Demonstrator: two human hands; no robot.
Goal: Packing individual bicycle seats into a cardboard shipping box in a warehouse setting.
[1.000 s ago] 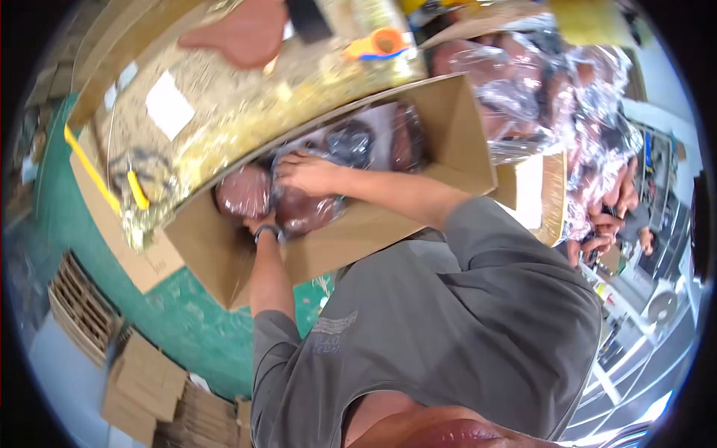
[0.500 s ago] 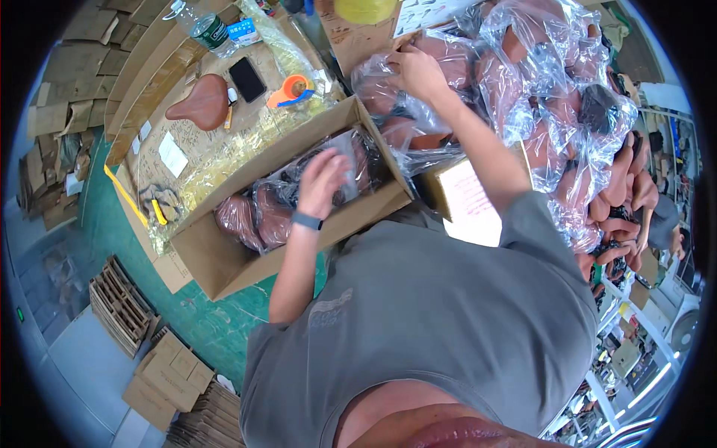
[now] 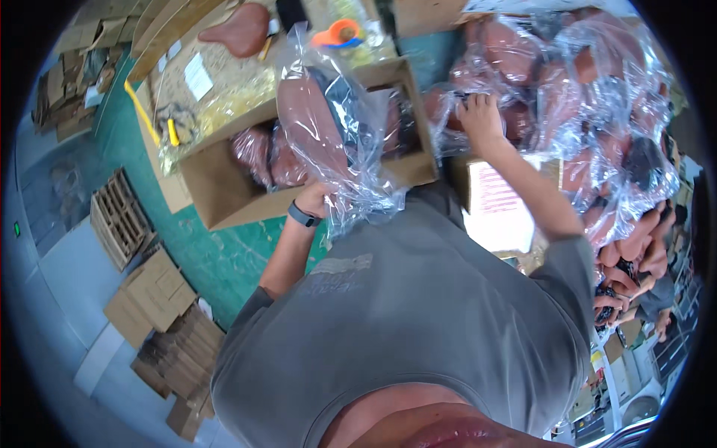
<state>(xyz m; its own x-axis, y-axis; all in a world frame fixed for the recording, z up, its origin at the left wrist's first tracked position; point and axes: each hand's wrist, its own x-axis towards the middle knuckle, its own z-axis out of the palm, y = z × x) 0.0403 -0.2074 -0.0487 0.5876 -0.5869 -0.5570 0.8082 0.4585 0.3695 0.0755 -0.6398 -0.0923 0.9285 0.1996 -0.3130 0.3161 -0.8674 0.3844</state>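
Left hand (image 3: 320,200), fingers curled, gripping brown bicycle saddle in clear plastic bag (image 3: 317,127), lifted over open cardboard box (image 3: 224,196) at 11 o'clock. Right hand (image 3: 480,116) closed on bagged brown saddle pile (image 3: 597,97) at 1 o'clock.

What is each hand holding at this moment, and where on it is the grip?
The left hand grips a brown bagged saddle at its lower end, through the plastic. The right hand rests on a bagged saddle in the pile; a closed grip cannot be told.
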